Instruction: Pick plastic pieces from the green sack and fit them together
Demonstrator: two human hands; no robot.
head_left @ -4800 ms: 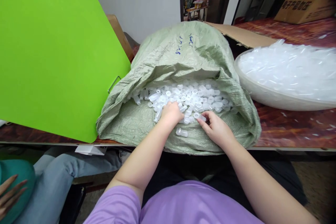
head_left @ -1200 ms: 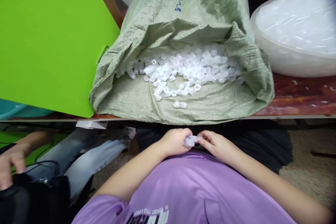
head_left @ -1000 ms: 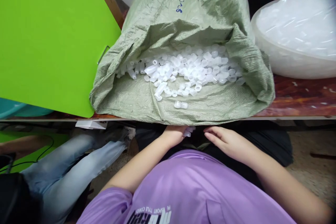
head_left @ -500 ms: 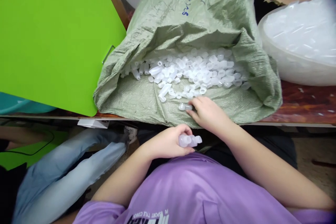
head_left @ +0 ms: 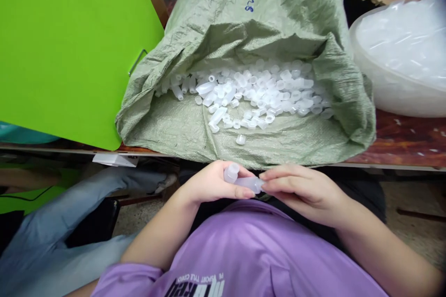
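Lime-green flat panel (head_left: 69, 46), far left, a bent metal handle (head_left: 138, 62) at its edge. Teal plastic vessel (head_left: 24, 134), mostly hidden below the panel. Blue-jeaned leg (head_left: 87, 204) of a neighbouring person, under the table's edge.

Pale green woven-plastic sack (head_left: 167, 141), centre, marked in blue ink, its mouth gaping towards us; within, a heap of small translucent white plastic pieces (head_left: 268, 95).

Left hand (head_left: 212, 185), just before the sack: thumb and fingers wrap a short white plastic piece (head_left: 231, 173), standing upright, and a longer translucent white tube (head_left: 248, 184), pointing rightward. Single stubby white piece (head_left: 240, 139), on the sack's front lip, near the hands.

Right hand (head_left: 303, 190): fingertips pinching the tube's far end; whether a smaller part sits between them, we cannot tell.

Latest change: a moment ago we noted this hand at the sack's lip, over two pieces; one remains there. We judge the other was taken up, so that the work has passed from picking to handling both-handed.

Frosted white plastic bowl (head_left: 376, 86), far right, heaped with similar-looking white plastic; red-brown marbled table (head_left: 400, 141) beneath.
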